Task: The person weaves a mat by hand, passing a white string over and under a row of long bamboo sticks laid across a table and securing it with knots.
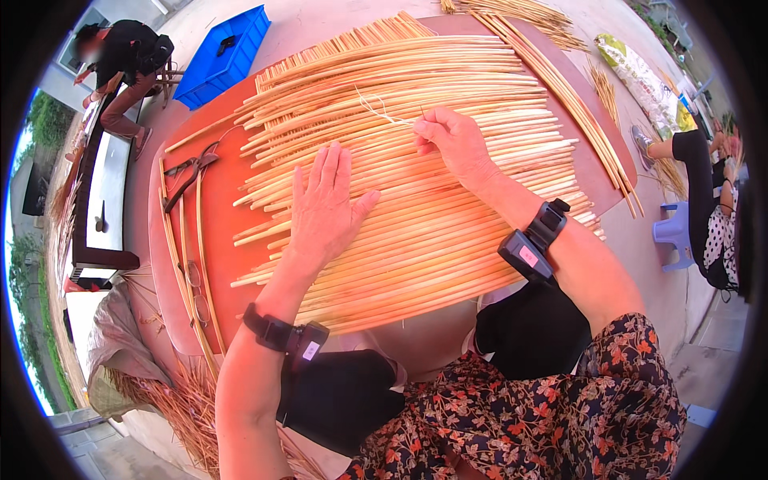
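A mat of pale yellow reed stalks (416,264), laid side by side, spreads over the reddish board in front of me. My left hand (324,204) lies flat on the stalks, fingers stretched out and holding nothing. Farther right, my right hand (452,144) is closed in a pinch just above the mat. A white thread (382,112) runs loosely from its fingertips to the left across the stalks. Whether a needle is also in the pinch I cannot make out. Dark-handled pruning shears (190,172) rest on the board left of the mat.
Loose stalks (572,104) lie along the reddish board (224,180), near eyeglasses (198,294) at left. Behind stands a blue crate (222,56). One person (128,64) bends at far left; another (712,200) sits at right beside a purple stool (674,234).
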A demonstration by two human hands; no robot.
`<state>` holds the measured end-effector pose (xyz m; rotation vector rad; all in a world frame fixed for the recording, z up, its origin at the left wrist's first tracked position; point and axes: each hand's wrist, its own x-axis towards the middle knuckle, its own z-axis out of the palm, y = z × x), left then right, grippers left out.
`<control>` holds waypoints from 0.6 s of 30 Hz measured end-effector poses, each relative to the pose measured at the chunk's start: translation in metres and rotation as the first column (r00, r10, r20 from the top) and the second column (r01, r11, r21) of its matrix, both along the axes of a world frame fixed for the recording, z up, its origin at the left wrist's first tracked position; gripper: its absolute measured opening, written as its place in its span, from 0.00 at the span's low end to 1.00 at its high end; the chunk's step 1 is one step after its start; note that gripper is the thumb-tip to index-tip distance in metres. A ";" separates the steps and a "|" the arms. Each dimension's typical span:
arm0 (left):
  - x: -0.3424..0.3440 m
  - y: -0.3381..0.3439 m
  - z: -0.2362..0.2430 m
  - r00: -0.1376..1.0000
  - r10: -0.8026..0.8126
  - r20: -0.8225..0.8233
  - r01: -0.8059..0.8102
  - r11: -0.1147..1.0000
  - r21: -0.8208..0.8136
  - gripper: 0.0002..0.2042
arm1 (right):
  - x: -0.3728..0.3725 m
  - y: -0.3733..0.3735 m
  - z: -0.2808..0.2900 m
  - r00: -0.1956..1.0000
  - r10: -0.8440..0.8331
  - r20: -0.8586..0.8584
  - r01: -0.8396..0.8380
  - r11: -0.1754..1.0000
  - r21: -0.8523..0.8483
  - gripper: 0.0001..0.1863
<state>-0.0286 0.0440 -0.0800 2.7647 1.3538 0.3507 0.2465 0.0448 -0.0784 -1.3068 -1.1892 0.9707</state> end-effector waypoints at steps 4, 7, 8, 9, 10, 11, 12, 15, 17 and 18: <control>0.000 0.001 0.000 1.000 -0.008 0.007 0.008 1.000 0.021 0.43 | -0.012 -0.013 0.033 0.984 0.025 0.177 -0.004 0.993 -0.117 0.10; -0.002 0.004 -0.003 1.000 -0.024 0.011 0.023 0.999 0.025 0.44 | -0.033 -0.056 0.074 0.687 -0.038 0.726 -0.298 0.896 0.328 0.07; -0.003 0.005 -0.003 1.000 -0.024 0.016 0.024 0.999 0.043 0.44 | -0.040 -0.078 0.087 0.584 0.013 0.812 -0.403 0.872 0.276 0.07; -0.002 0.009 -0.004 0.999 -0.027 0.019 0.026 0.998 0.061 0.44 | -0.046 -0.099 0.098 0.519 0.107 0.848 -0.483 0.855 0.188 0.07; -0.003 0.009 -0.004 0.999 -0.037 0.033 0.035 0.996 0.084 0.44 | -0.052 -0.120 0.108 0.449 0.215 0.867 -0.571 0.816 0.094 0.07; -0.002 0.011 -0.003 0.999 -0.030 0.026 0.029 0.998 0.060 0.44 | -0.056 -0.139 0.116 0.445 0.365 0.817 -0.660 0.751 0.024 0.08; -0.001 0.011 -0.003 0.999 -0.032 0.037 0.029 0.998 0.056 0.44 | -0.053 -0.151 0.122 0.360 0.518 0.776 -0.745 0.660 -0.094 0.06; 0.000 0.012 0.005 0.999 -0.039 0.037 0.038 0.999 0.035 0.43 | -0.051 -0.170 0.138 0.116 0.507 0.854 -0.603 0.720 -0.345 0.07; -0.001 0.013 0.013 0.999 -0.042 0.016 0.042 0.999 0.019 0.42 | -0.048 -0.152 0.140 0.397 0.293 0.870 -0.541 0.840 -0.036 0.08; -0.002 0.015 0.018 0.999 -0.047 0.000 0.047 0.999 0.013 0.41 | -0.046 -0.139 0.140 0.487 0.198 0.851 -0.507 0.857 0.090 0.08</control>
